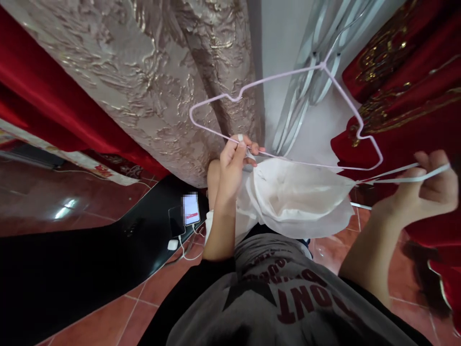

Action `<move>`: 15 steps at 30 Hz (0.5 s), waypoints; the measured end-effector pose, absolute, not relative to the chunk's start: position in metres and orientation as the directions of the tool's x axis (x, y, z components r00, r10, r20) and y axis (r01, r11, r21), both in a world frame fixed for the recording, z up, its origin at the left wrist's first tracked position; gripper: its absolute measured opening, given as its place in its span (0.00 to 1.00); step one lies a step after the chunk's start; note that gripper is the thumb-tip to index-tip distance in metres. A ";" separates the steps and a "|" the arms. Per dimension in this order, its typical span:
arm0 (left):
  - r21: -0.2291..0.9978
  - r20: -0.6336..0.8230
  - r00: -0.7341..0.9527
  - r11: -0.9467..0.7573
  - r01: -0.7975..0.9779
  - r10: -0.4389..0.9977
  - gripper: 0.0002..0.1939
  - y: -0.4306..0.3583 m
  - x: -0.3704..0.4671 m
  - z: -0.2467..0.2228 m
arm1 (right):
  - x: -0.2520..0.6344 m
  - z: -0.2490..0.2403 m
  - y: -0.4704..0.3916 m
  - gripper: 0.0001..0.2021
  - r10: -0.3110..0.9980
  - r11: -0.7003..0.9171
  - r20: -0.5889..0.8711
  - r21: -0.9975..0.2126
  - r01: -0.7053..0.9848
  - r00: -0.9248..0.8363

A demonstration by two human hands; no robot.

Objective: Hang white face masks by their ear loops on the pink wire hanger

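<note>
A thin pink clothes hanger (281,76) is tilted in front of me, its hook pointing up and to the right. My left hand (236,156) is closed round the hanger's bottom bar and a bit of white fabric. White cloth (298,192), sheer in places, hangs below the bar over my lap. From its right end two narrow white straps (392,175) stretch to my right hand (437,185), whose curled fingers are looped through them. A pale band wraps one finger of my left hand.
Several white hangers (306,91) hang behind against a pale wall. Beige textured fabric (151,86) drapes at left, red embroidered fabric (403,110) at right. A black bench-like surface (90,254) holds a lit phone (190,209) and a small white case (173,245) with cables.
</note>
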State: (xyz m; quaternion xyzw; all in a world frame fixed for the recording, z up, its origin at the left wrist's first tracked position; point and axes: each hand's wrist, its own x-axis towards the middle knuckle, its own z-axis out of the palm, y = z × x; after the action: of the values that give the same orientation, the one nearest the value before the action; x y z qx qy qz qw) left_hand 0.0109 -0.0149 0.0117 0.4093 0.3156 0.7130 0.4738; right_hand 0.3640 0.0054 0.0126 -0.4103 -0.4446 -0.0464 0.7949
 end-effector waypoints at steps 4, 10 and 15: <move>0.845 0.237 -0.122 -0.267 -0.463 0.964 0.21 -0.019 0.016 0.010 | 0.290 0.032 -0.031 0.19 0.320 0.627 0.736 -0.636 0.449 0.597; 0.809 0.225 -0.080 -0.232 -0.540 0.971 0.16 -0.029 0.023 0.011 | 0.212 0.048 -0.044 0.18 0.878 0.293 0.424 -0.843 0.450 0.222; 0.848 0.237 -0.022 -0.218 -0.483 0.971 0.09 -0.022 -0.009 0.000 | 0.197 0.046 -0.049 0.20 0.850 0.204 0.369 -0.888 0.412 0.376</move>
State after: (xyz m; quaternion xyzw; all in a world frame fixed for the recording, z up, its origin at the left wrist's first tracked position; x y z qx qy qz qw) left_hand -0.0093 -0.0222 0.0000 0.4252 0.2873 0.6544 0.5554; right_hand 0.1973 -0.0488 0.0463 -0.6012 -0.5247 0.1919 0.5714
